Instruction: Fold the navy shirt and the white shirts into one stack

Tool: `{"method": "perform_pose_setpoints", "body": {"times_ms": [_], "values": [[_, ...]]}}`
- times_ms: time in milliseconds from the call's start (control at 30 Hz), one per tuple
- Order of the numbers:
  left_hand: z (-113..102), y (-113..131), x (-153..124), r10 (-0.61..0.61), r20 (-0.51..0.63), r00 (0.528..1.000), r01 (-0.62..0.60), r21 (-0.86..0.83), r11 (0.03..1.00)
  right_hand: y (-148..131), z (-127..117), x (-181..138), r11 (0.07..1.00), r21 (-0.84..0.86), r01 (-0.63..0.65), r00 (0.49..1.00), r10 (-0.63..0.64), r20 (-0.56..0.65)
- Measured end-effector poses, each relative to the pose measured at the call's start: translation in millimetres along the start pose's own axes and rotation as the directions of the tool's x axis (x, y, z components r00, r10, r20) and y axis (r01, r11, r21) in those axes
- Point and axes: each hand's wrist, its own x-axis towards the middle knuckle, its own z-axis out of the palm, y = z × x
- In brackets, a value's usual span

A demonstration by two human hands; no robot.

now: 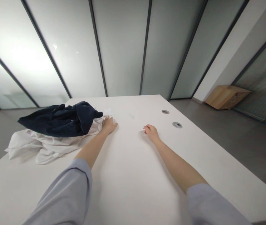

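Observation:
My left hand rests at the right end of a heap of clothes, its fingers spread and the thumb held out. Its fingertips touch or nearly touch the crumpled white cloth, which lies under a dark navy garment on the left of the table. The navy piece is bunched up, with one narrow end pointing toward my left hand. Farther right, my right hand is closed in a loose fist just over the white table. Nothing shows in it.
Two round cable grommets are set into the table near its right edge. Frosted glass panels with dark frames stand beyond the far edge. A wooden cabinet is on the grey floor at the right, near a white pillar.

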Motion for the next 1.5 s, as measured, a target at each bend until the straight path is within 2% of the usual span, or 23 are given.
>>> {"method": "perform_pose_setpoints", "body": {"times_ms": [133,267,400,500,600,700,800,1000,1200,1500], "values": [[3,6,-39,0.159,0.106,0.982,-0.161,0.010,0.987,0,0,1,1.000,0.004,-0.024,1.000,0.024,-0.008],[2,-4,-73,0.175,0.161,0.971,-0.176,-0.007,0.984,1,-1,4,0.999,-0.042,-0.015,1.000,0.016,0.018],[-2,-11,-89,0.184,0.151,0.971,-0.182,-0.024,0.983,1,-1,0,0.990,-0.137,0.030,0.999,-0.027,0.020],[-4,-12,-93,0.178,0.124,0.976,-0.175,-0.032,0.984,-2,-1,-7,0.945,-0.295,0.140,0.990,-0.132,0.048],[-6,-14,-96,0.192,0.113,0.975,-0.188,-0.039,0.981,-7,0,-15,0.828,-0.503,0.248,0.969,-0.206,0.138],[-7,-16,-97,0.202,0.129,0.971,-0.198,-0.045,0.979,-13,2,-21,0.709,-0.637,0.302,0.951,-0.178,0.253],[-7,-15,-98,0.190,0.155,0.970,-0.186,-0.036,0.982,-16,5,-24,0.647,-0.687,0.332,0.931,-0.105,0.350],[-3,-11,-99,0.152,0.177,0.973,-0.151,-0.018,0.988,-12,12,-23,0.625,-0.717,0.309,0.905,0.038,0.424],[-2,-9,-101,0.152,0.176,0.973,-0.152,-0.013,0.988,-9,14,-21,0.625,-0.714,0.315,0.896,0.052,0.440],[-5,-7,-104,0.149,0.197,0.969,-0.152,0.001,0.988,-20,10,-25,0.638,-0.705,0.310,0.891,0.064,0.450]]}}
